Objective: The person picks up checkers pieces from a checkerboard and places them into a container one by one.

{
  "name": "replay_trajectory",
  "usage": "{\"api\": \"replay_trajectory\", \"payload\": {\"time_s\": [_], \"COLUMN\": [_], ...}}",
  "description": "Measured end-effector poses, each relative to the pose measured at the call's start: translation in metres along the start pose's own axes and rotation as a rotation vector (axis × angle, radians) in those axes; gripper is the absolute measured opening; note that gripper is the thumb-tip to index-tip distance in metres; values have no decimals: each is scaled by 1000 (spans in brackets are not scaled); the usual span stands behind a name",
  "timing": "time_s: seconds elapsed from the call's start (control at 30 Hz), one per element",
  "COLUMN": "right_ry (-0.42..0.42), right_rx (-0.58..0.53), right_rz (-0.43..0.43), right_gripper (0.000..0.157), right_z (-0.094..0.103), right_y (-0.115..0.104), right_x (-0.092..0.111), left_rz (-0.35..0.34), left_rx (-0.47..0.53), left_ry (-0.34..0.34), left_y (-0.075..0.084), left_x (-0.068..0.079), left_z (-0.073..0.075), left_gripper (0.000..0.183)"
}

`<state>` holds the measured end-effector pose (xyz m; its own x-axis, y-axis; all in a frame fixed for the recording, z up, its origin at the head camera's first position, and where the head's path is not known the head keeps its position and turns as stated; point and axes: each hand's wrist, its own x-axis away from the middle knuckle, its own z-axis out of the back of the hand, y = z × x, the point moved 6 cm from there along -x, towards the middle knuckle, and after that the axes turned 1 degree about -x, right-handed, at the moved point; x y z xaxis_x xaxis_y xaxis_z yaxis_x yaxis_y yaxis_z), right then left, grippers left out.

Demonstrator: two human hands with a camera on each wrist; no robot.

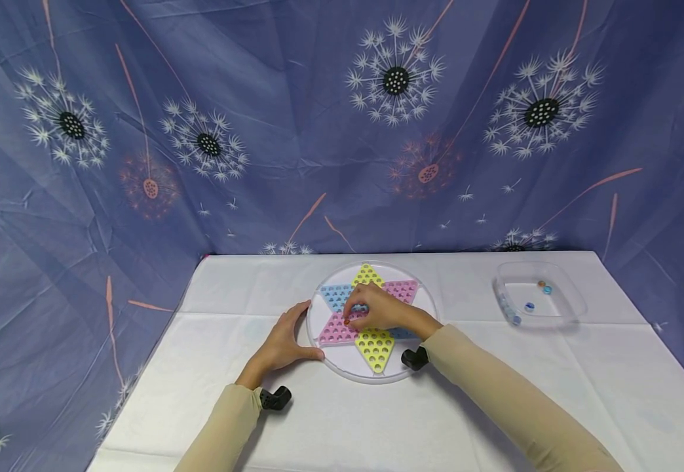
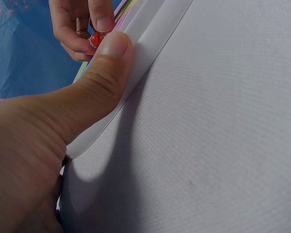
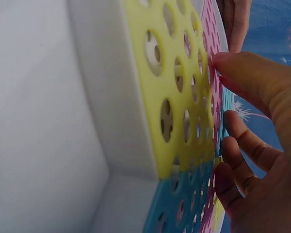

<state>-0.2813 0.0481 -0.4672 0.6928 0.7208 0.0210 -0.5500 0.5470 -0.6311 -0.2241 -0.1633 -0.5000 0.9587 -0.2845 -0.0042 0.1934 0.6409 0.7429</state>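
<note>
A round white Chinese checkers board (image 1: 333, 362) with a pink, yellow and blue star of holes lies on the table. My left hand (image 1: 283, 344) rests at its left rim, thumb and fingers spread along the edge. In the left wrist view, the straight left thumb (image 2: 104, 73) lies against the white side. Over the pink left part of the star, my right hand (image 1: 380, 308) pinches a red-orange marble (image 2: 96, 39) between thumb and fingertips. The right wrist view shows the right fingers close over the holes, with the marble mostly hidden by the thumb.
A clear plastic container (image 1: 578, 308) stands at the back right of the white-covered table (image 1: 377, 426). It holds several glass marbles (image 1: 547, 290). Behind the table hangs a blue cloth (image 1: 295, 183) with dandelion prints.
</note>
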Motion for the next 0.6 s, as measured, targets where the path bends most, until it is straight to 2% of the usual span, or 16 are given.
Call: {"api": "replay_trajectory", "payload": {"time_s": [0.6], "right_ry": [7], "right_rx": [0], "right_rz": [-1], "right_gripper": [9], "right_z": [-2], "right_y": [-1], "right_x": [-1], "left_rz": [-10], "left_rx": [-3], "left_ry": [4], "left_y": [2], "left_x": [0], "left_z": [1], "left_gripper": [121]}}
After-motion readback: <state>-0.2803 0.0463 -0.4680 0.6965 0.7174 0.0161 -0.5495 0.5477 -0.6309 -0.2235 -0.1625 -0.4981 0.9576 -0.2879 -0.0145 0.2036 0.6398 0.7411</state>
